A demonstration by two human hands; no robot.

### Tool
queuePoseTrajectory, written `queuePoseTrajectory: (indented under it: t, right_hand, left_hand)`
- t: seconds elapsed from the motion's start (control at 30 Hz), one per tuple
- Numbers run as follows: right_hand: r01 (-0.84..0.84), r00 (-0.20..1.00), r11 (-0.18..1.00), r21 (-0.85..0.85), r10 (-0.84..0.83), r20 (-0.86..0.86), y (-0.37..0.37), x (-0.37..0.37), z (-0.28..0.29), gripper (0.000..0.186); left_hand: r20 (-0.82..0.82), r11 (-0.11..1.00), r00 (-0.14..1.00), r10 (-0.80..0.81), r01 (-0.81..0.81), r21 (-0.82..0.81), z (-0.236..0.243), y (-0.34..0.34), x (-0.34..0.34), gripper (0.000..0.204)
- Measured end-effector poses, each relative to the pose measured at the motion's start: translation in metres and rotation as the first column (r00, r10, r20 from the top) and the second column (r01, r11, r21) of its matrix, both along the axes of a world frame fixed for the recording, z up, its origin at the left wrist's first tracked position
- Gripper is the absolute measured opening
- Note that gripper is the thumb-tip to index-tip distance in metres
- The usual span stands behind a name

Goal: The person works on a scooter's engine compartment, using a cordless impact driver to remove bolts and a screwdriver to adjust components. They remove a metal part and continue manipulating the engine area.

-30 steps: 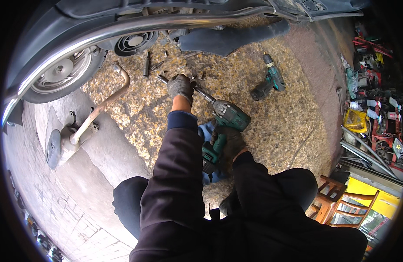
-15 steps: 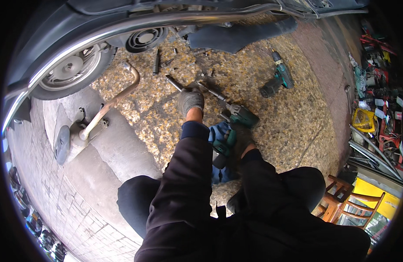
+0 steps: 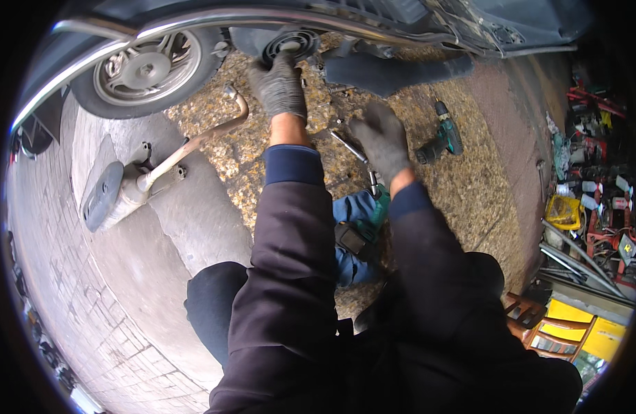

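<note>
My left hand (image 3: 280, 90), in a grey glove, reaches beside the round black slotted cover (image 3: 297, 45) under the vehicle's edge. Its fingers bend downward and look closed; what they hold is hidden. My right hand (image 3: 385, 141), gloved and slightly blurred, hovers just right of a chrome extension bar (image 3: 350, 146). Its thumb stands apart from the fingers, and nothing shows between them. Below it, a green cordless impact wrench (image 3: 376, 215) lies on a blue cloth (image 3: 351, 270), with the bar at its front, partly covered by my right forearm.
A scooter wheel (image 3: 147, 71) stands at the upper left, below the vehicle's chrome trim. An exhaust pipe with muffler (image 3: 133, 194) lies on the concrete. A green cordless drill (image 3: 449, 132) and a black panel (image 3: 387, 74) lie beyond. Tools and a yellow basket (image 3: 563, 212) crowd the right side.
My left hand has moved forward to the round cover, away from its place near the bar. My right hand has let go of the impact wrench and moved up. The view has shifted.
</note>
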State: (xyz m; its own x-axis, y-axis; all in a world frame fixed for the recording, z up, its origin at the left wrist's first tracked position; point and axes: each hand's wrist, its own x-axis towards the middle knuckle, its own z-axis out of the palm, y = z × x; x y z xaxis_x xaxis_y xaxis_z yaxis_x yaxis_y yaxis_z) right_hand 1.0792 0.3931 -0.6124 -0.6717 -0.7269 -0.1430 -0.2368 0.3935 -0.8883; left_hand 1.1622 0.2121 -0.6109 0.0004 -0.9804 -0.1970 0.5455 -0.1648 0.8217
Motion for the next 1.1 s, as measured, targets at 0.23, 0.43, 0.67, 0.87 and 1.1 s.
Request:
queuePoseTrajectory:
  t: [0.23,0.43,0.67,0.87,1.1]
  right_hand:
    - [-0.256,0.967,0.954,-0.158,0.253,-0.040,-0.141,0.013,0.067,0.058]
    - [-0.068,0.981,0.967,-0.247,0.019,-0.195,-0.154,0.043,0.063,0.050]
    - [-0.003,0.994,0.963,-0.268,-0.026,-0.104,-0.133,0.070,0.028,0.078]
    - [0.017,0.884,0.998,-0.065,-0.045,-0.465,-0.108,0.090,0.014,0.075]
    - [-0.057,0.923,0.995,0.082,0.084,-0.377,-0.085,0.104,0.002,0.081]
  left_hand:
    - [0.132,0.995,0.989,-0.066,0.074,-0.062,-0.015,-0.011,0.001,0.036]
    - [0.156,0.995,0.987,-0.028,0.042,-0.088,-0.015,0.008,0.013,0.034]
    - [-0.018,0.982,0.992,-0.126,0.127,0.136,-0.013,0.026,0.034,0.037]
    - [-0.036,0.986,0.995,-0.096,0.100,0.136,-0.037,0.057,0.046,0.051]
    - [0.351,0.994,0.930,-0.108,0.105,0.029,-0.105,0.093,0.051,0.054]
